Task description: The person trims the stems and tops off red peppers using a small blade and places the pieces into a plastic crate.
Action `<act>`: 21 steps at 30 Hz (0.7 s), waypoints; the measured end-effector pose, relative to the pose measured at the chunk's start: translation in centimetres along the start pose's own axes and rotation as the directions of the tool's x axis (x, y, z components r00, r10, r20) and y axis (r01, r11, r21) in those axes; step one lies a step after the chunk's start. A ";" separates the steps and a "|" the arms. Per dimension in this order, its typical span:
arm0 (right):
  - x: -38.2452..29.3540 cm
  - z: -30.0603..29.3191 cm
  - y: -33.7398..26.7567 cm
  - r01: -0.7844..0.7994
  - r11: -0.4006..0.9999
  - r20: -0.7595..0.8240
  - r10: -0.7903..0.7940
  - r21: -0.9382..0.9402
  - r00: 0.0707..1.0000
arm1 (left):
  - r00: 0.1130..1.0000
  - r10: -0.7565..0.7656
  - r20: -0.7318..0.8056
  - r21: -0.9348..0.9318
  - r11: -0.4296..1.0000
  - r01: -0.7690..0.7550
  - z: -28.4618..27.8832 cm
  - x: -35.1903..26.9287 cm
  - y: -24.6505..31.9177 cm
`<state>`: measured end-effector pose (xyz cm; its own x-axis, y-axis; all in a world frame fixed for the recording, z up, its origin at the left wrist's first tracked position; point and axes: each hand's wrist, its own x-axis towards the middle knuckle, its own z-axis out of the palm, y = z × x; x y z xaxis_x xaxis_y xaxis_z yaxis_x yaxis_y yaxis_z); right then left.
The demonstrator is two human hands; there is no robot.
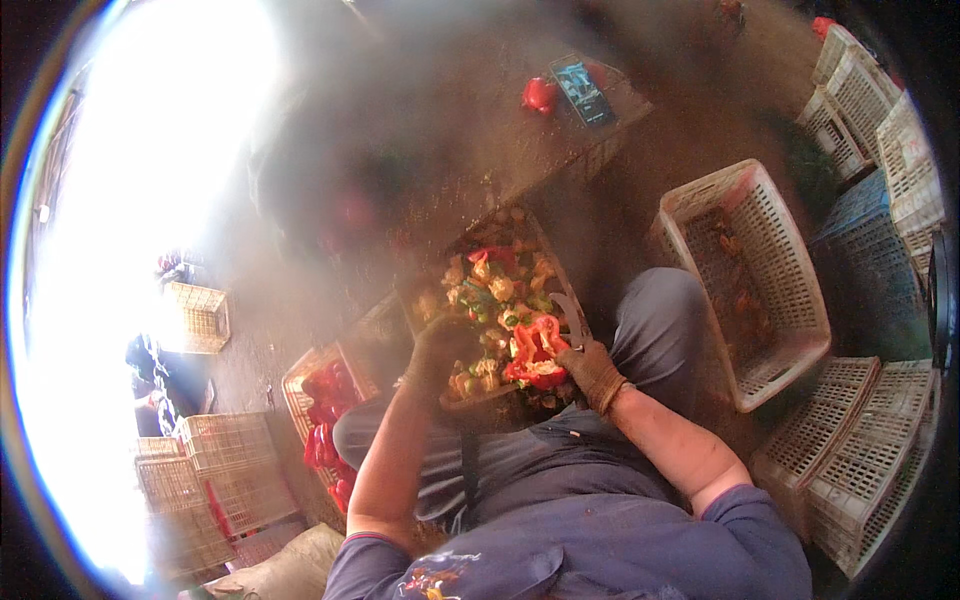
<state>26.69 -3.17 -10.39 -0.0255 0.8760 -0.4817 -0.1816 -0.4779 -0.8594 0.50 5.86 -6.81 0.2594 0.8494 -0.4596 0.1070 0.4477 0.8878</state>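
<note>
My right hand [596,375], in a brown knit glove, is closed on the handle of a curved-blade knife [574,319] whose blade points up and away from me. Its fingers also touch a cut-open red bell pepper [538,351], with pale core and seeds showing. To the left, my gloved left hand [448,345] is over the near left part of a crate [564,270] between my legs; haze and shade blur its fingers. The crate is full of pepper cores, stems and scraps [499,289].
A whitish plastic crate [776,300] with a few scraps stands at right, stacked crates [847,450] beyond it. At left is a crate of red peppers [330,390]. Ahead, a phone [582,91] and a red pepper [539,95] lie on a board. Part of a person [150,375] shows far left.
</note>
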 end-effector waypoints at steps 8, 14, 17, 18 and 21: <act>-0.7 1.3 -1.8 -0.186 0.983 0.032 0.185 0.010 0.982 | 0.904 -0.184 0.387 0.922 0.078 -0.379 8.8 -3.9 6.4; -0.9 2.5 1.3 0.026 0.995 0.010 -0.025 -0.095 1.000 | 0.798 -0.331 0.503 0.864 0.222 -0.452 6.8 0.7 -1.3; -0.3 2.6 3.4 0.027 0.981 0.035 -0.020 -0.190 0.999 | 0.699 -0.386 0.602 0.793 0.185 -0.580 5.4 1.7 -4.2; -0.4 2.8 3.4 0.016 0.977 0.045 -0.007 -0.214 0.999 | 0.687 -0.418 0.595 0.796 0.189 -0.575 5.3 1.7 -4.5; -0.4 2.5 3.3 0.037 0.960 0.025 -0.032 -0.279 0.999 | 0.697 -0.542 0.469 0.865 0.124 -0.486 8.7 -0.4 0.6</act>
<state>23.64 -4.96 -12.57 -0.0440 0.8921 -0.4497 0.0991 -0.4440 -0.8905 8.77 3.35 -5.89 0.5729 0.2182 -0.7901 0.7177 -0.5991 0.3549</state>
